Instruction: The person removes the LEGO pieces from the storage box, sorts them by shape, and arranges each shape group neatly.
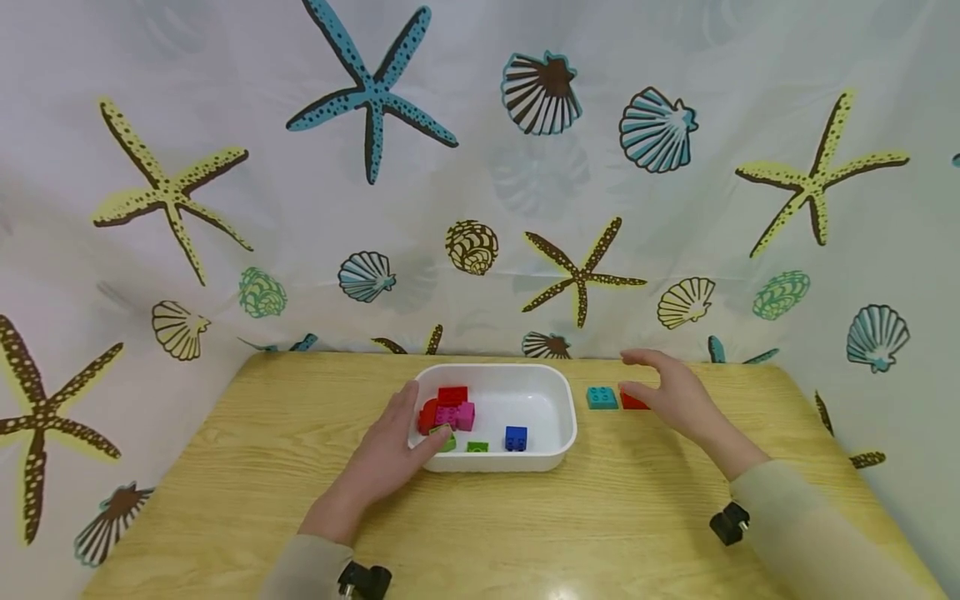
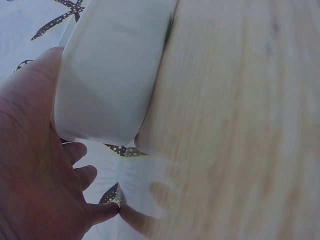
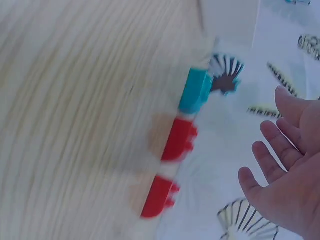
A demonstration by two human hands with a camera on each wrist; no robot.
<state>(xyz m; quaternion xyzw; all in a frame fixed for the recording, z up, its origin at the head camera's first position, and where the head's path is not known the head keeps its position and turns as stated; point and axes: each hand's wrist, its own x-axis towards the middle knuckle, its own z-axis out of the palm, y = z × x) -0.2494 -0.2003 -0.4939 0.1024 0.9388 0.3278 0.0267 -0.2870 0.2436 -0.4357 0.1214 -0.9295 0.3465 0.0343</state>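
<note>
My left hand (image 1: 378, 454) holds the left end of a white plastic tray (image 1: 517, 462), its thumb over the front rim and its fingers along the outer side. Inside the tray lie toy building bricks: a red brick (image 1: 452, 395), a pink brick (image 1: 466, 416), a light green brick (image 1: 446, 437) and a blue brick (image 1: 516, 438) among them. Right of the tray, a teal brick (image 1: 602, 397) stands in a row with a red brick (image 3: 179, 140) and another red brick (image 3: 158, 197). Over the red bricks hovers my right hand (image 1: 678, 402), fingers apart, holding nothing; it partly hides them in the head view.
All of this rests on a light wooden table (image 1: 495, 533). Behind it and at both sides hangs a white curtain (image 1: 450, 183) printed with starfish and shells, meeting the table's back edge close behind the tray and bricks.
</note>
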